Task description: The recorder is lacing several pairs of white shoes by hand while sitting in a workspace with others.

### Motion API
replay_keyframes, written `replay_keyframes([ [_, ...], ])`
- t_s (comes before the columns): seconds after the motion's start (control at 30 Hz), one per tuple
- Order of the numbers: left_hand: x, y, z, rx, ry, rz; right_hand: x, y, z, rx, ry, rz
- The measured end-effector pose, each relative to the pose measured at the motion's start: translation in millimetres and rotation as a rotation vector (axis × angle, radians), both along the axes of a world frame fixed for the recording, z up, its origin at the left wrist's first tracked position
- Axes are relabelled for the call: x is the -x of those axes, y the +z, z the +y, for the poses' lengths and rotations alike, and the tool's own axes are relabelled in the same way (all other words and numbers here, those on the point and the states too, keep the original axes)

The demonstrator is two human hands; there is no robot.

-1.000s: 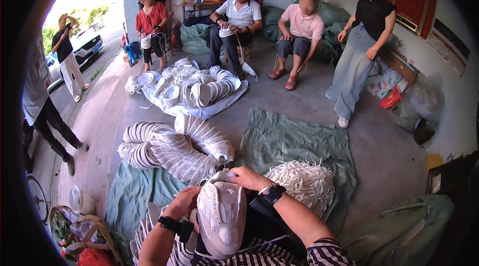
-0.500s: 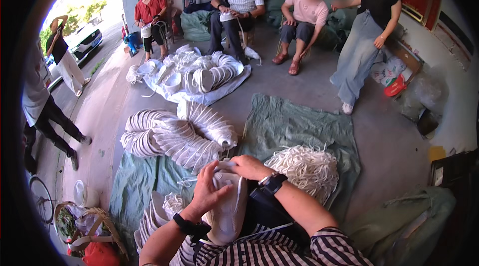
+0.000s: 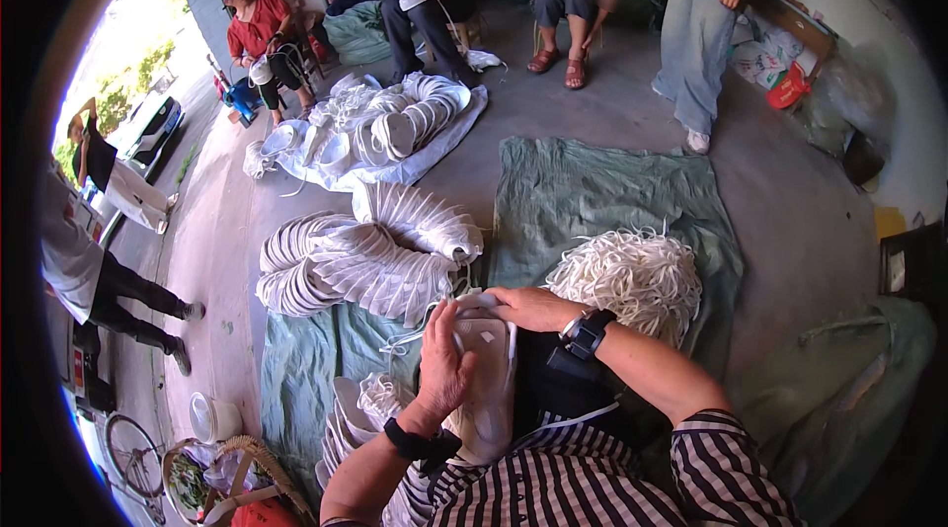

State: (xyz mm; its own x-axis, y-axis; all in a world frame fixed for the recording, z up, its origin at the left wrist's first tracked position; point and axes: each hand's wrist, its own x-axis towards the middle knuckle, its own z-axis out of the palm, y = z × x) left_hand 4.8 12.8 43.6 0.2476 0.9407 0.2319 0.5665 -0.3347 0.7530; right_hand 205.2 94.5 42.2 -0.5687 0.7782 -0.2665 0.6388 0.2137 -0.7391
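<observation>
A white shoe upper (image 3: 488, 399) lies upright across my lap, its far end pointing away from me. My left hand (image 3: 446, 369) closes on its far left edge, fingers pointing away. From the right, my right hand (image 3: 533, 308) reaches over and grips the rim at the far end, close to the left fingertips. What the fingertips pinch there is partly hidden. A white lace (image 3: 583, 416) trails over my lap at the right of the upper. Left of my left forearm sit nested white shoe uppers (image 3: 346, 428) and a small bundle of laces (image 3: 380, 397).
Beyond my hands lie long rows of nested uppers (image 3: 365, 255) on a green sheet (image 3: 306, 359). A heap of white laces (image 3: 632, 275) is at right. Farther off, more uppers (image 3: 395, 132) lie on white sheeting. Several people sit or stand around. A basket (image 3: 237, 473) stands lower left.
The view has tilted down and shifted, so the scene sits differently. Both hands stay at the far end of the upper; my left thumb no longer lies flat across its face.
</observation>
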Motion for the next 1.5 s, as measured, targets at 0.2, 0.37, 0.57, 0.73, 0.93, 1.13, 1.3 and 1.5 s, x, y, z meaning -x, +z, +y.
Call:
replay_keyframes([
  [0.2, 9, -9, -15, 0.095, 0.000, -0.084, 6, -8, -1, -0.155, -0.114, 0.336],
  [0.37, 1, 1, -27, 0.087, 0.031, -0.049, 30, -3, -11, -0.356, 0.075, 0.405],
  [0.57, 6, 3, -35, -0.091, 0.062, 0.083, 44, -8, -20, -0.404, 0.007, 0.624],
  [0.73, 3, 1, -31, -0.155, 0.066, 0.213, 48, 8, -35, -0.473, -0.136, 0.384],
  [0.93, 2, -29, -30, -0.154, 0.096, 0.395, 46, -18, -27, -0.404, -0.130, 0.485],
  [1.13, -18, 3, -44, -0.128, 0.055, 0.387, 32, -18, -21, -0.379, 0.009, 0.468],
  [1.3, -19, 22, -38, -0.065, 0.053, 0.297, -38, -23, 22, 0.099, -0.169, 0.882],
  [1.5, -21, 23, -34, -0.024, 0.034, 0.418, -179, -237, -2, 0.077, -0.971, -0.132],
])
